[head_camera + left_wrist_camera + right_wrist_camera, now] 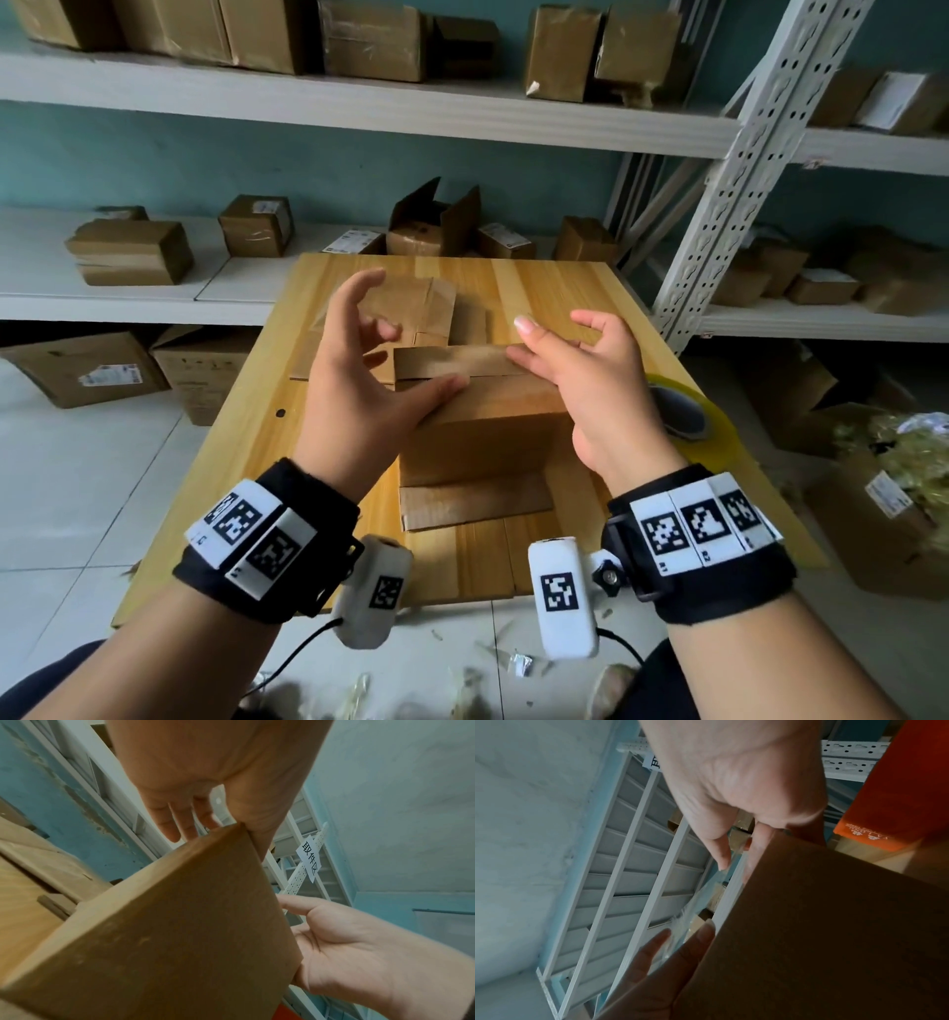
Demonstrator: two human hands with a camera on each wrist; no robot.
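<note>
A brown cardboard box (488,431) stands in the middle of the wooden table (554,277). One top flap (452,360) is folded across it, and a near flap (472,501) lies out on the table. My left hand (359,370) hovers at the box's left top edge with its thumb lying on the top and its fingers spread and raised. My right hand (590,380) lays straight fingers on the folded flap's right end. In the left wrist view the box (180,923) fills the frame between my left hand (205,770) and right hand (359,953). A clear film (680,923) shows by the left fingers; I cannot tell if it is held.
A yellow tape roll (688,411) lies on the table's right edge. Flattened cardboard (426,303) lies behind the box. White metal shelves (359,103) with several cartons run behind and to the right. More cartons (77,375) and scraps sit on the tiled floor.
</note>
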